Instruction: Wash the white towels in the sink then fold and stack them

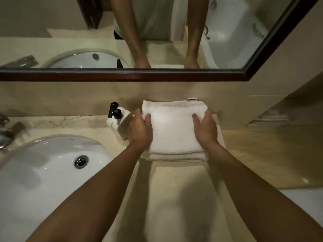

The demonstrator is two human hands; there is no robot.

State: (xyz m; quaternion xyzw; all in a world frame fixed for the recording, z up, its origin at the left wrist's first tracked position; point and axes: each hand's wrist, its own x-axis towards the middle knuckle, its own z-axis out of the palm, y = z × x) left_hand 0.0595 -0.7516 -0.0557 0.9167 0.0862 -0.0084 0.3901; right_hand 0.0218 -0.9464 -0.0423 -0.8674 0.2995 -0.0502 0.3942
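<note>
Beige marble counter (174, 198): folded white towels (174, 130) stacked at backsplash, soap dispenser (117, 119) just left.

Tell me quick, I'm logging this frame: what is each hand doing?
Left hand: grips the left edge of the folded towel stack.
Right hand: grips its right edge.

The left hand (140, 128) covers the left edge of the folded towel stack (173, 130), and its fingers hide part of the soap bottle (116, 117) just left of the stack. The right hand (207, 128) covers the stack's right edge, so the fingers beneath cannot be seen. The tag (192, 99) at the stack's far edge is too small to read. Left of the stack, the sink (43, 172) is cut off by the picture's edge, and the tap (8, 131) is blurred.
</note>
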